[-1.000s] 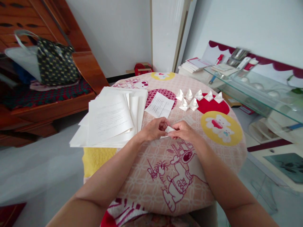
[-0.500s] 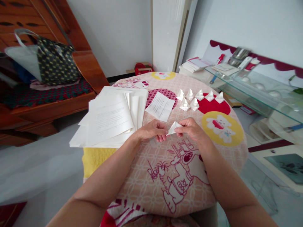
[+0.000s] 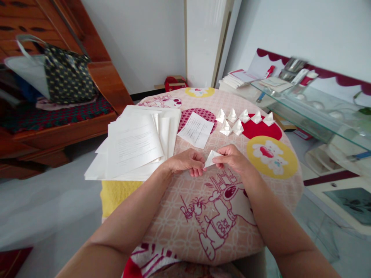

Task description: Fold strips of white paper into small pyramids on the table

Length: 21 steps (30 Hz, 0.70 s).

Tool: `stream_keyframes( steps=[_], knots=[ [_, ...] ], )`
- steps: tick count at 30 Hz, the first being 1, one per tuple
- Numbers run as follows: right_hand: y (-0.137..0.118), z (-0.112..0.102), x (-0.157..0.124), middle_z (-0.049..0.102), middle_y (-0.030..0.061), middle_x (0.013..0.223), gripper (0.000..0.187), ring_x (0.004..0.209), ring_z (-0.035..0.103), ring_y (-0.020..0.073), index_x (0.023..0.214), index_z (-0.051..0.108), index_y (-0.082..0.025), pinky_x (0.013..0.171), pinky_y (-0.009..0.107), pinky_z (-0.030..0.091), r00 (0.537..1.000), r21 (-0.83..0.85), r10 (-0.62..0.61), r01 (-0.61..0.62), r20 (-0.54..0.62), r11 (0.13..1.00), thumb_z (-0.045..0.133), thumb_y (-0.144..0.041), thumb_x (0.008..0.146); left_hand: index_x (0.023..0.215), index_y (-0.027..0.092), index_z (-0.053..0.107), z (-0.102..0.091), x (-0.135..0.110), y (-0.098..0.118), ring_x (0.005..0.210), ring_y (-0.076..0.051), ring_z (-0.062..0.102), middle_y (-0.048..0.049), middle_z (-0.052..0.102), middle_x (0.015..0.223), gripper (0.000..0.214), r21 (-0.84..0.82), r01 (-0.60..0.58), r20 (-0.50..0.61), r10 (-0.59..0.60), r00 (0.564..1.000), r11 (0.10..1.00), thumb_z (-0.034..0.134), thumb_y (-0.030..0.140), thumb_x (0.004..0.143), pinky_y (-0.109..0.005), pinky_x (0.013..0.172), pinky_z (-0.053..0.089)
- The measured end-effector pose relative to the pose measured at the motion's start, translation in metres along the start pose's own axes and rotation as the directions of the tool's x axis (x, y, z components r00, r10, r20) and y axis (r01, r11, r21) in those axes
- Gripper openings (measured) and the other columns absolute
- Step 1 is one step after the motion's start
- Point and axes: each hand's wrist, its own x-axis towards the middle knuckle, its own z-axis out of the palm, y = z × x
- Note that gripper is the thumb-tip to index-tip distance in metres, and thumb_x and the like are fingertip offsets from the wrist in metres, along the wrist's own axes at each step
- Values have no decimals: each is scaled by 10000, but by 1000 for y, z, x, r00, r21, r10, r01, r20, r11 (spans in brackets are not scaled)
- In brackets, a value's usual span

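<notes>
Between my two hands is a small piece of white paper folded into a triangle [image 3: 211, 158], held just above the patterned tablecloth [image 3: 179, 204]. My left hand [image 3: 189, 161] pinches its left corner between thumb and fingers. On the other side my right hand [image 3: 230, 157] grips the right end, thumb on top. Beyond the hands lies a square sheet with printed lines [image 3: 196, 130]. Several small folded paper boats [image 3: 237, 127] stand in two rows at the far right of the table.
A stack of white sheets [image 3: 136, 144], the top one printed, covers the table's left side and overhangs the yellow cloth [image 3: 116, 197]. To the right stands a glass shelf [image 3: 319, 108] with cups and papers. A wooden bench [image 3: 58, 131] holding a patterned bag [image 3: 68, 75] is at the left.
The folded paper has tilted slightly between my fingers, showing more of its triangular face. My left hand has shifted down a little; the other things stay in place.
</notes>
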Motion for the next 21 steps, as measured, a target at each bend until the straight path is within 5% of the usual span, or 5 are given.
stream_keyframes(
  steps=[8,13,21],
  knots=[
    [2,4,2,611,-1,497,264,433,506,88,538,638,-174,433,210,366,1000,-4,22,-22,-6,1000,781,-347,677,677,126,701,-4,2,-3,477,-84,600,-12,690,582,119,57,30,-6,-30,1000,998,753,217,732,-180,488,484],
    [4,5,4,604,1,487,270,435,509,94,551,633,-179,432,216,374,998,0,8,-8,-63,1000,760,-366,698,828,116,756,-8,1,-2,663,-118,712,-68,782,786,170,-51,-68,-27,67,997,996,775,243,716,-198,616,567],
    [9,19,8,609,-6,527,245,455,521,95,618,619,-183,439,213,380,993,-58,-16,9,-120,998,729,-374,724,789,86,711,8,10,-2,547,-107,644,-46,699,656,130,79,-94,-233,111,966,992,694,212,760,-193,506,513]
  ],
)
